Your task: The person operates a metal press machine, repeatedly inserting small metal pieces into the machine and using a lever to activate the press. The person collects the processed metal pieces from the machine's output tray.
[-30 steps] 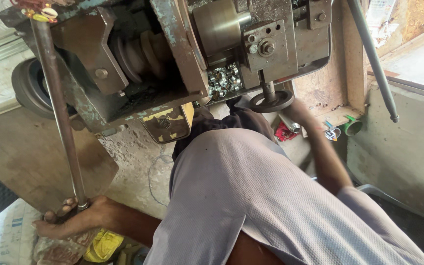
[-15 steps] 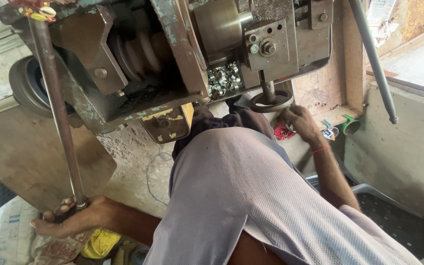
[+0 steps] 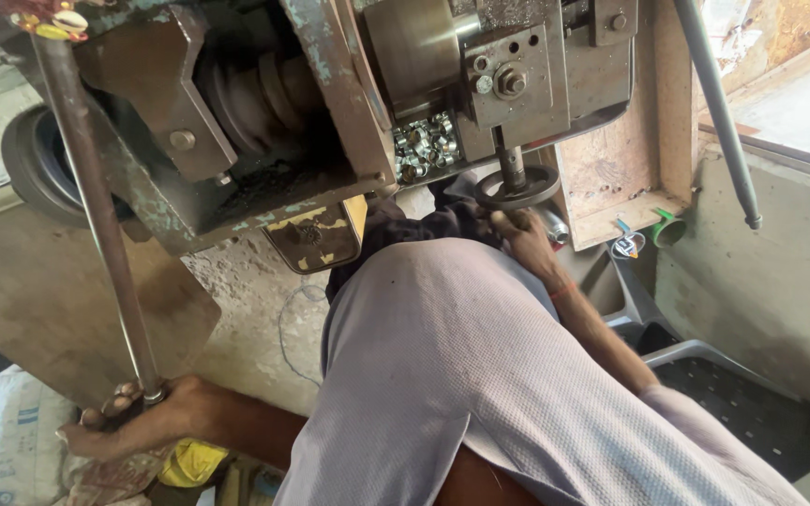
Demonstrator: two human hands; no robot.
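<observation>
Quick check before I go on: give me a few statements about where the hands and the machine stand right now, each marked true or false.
1. The left hand grips the lower end of the long lever. True.
2. The right hand rests on the floor. False: it is up at the small handwheel under the machine.
3. Small shiny metal parts lie in a pile inside the machine. True.
4. The second rod on the right is held by a hand. False: no hand touches it.
5. A green cup sits on the wooden ledge by the wall. True.
</observation>
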